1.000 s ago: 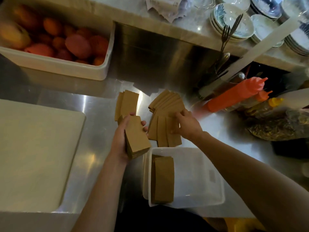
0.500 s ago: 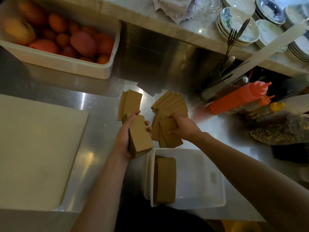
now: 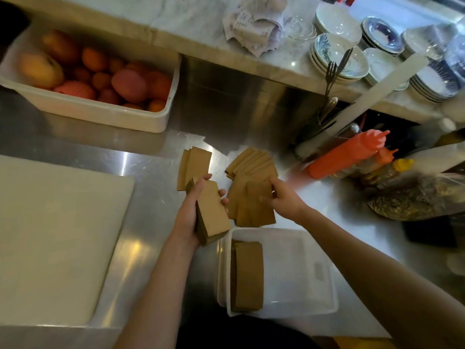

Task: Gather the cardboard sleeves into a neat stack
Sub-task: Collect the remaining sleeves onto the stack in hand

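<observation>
My left hand [image 3: 190,210] grips a thick stack of brown cardboard sleeves [image 3: 214,214] just above the steel counter. To its right my right hand [image 3: 283,197] pinches a few loose sleeves [image 3: 259,205] lifted off a fanned pile [image 3: 251,163]. A small pair of sleeves [image 3: 195,163] lies on the counter behind the left hand. Another stack of sleeves [image 3: 247,274] lies inside a clear plastic container [image 3: 302,270] close to me.
A white cutting board [image 3: 50,238] fills the left of the counter. A white bin of fruit [image 3: 95,79] stands at the back left. Orange squeeze bottles [image 3: 344,153], a cutlery holder [image 3: 324,122] and a bag [image 3: 415,197] crowd the right. Bowls [image 3: 339,56] are stacked on the shelf behind.
My right hand has closed on a few loose sleeves and lifted them off the pile. The left hand has kept hold of its stack with little movement.
</observation>
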### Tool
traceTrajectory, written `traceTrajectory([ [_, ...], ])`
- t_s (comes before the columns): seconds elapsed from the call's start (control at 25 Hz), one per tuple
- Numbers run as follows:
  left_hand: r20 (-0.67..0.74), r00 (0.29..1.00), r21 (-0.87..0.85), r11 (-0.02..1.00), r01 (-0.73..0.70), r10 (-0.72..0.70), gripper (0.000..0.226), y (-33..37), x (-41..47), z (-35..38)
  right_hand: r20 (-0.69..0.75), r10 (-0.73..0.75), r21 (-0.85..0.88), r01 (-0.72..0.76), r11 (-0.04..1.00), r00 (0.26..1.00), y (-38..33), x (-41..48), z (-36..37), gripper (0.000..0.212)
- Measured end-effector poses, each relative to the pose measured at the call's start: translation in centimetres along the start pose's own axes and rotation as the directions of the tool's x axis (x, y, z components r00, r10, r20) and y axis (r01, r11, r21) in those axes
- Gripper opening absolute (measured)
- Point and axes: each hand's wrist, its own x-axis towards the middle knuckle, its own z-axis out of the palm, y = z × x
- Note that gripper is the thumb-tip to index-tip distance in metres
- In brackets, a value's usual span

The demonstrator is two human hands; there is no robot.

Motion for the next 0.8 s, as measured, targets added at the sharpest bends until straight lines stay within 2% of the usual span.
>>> traceTrajectory([
  [0.08, -0.028, 1.000, 0.041, 0.999, 0.004, -0.003, 0.068, 0.0, -0.2, 0.1, -0.058, -0.036, 0.170, 0.046, 0.984, 0.998, -0.9, -1.2, -0.9, 0.041],
  [0.2, -0.091, 0.996, 0.107, 0.994, -0.002, 0.012, 0.054, 0.0, -0.5, 0.5, -0.088, -0.084, 0.361, 0.111, 0.926, 0.993, -3.1, -3.5, -2.6, 0.034],
  [0.36, -0.083, 0.996, 0.167, 0.986, -0.001, 0.015, 0.051, 0.4, -1.0, 1.5, 0.018, -0.117, 0.559, 0.087, 0.824, 0.993, -6.1, -6.2, -4.0, 0.039],
  [0.52, 0.026, 0.999, 0.277, 0.960, -0.037, 0.031, 0.042, 0.5, -1.5, 2.6, 0.061, -0.185, 0.498, 0.130, 0.857, 0.981, -8.9, -7.6, -3.3, 0.034],
  [0.8, 0.082, 0.994, 0.264, 0.964, 0.044, -0.068, 0.058, 0.0, -2.1, 3.7, -0.181, -0.227, 0.210, 0.263, 0.942, 0.957, -9.7, -7.3, 0.5, 0.044],
])
